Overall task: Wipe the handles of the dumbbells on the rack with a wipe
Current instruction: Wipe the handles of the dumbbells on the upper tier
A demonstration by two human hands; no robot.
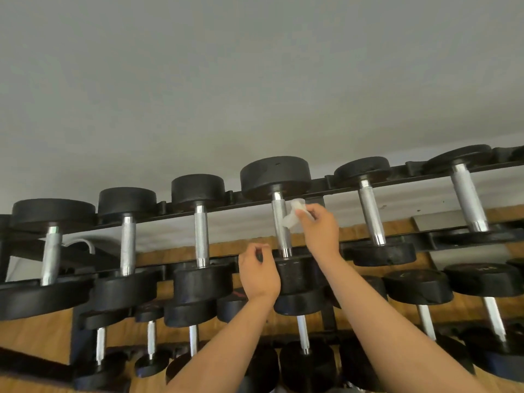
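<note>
The rack holds a row of dumbbells, and the dumbbell directly above the hands is the 1 being cleaned. Its handle stands just left of the right hand, which pinches the wipe against the steel. The left hand is lower, fingers curled; I cannot tell whether it holds anything. Best wrap the wipe around and stroke end to end. The gaps to both neighbouring handles leave room.
</note>
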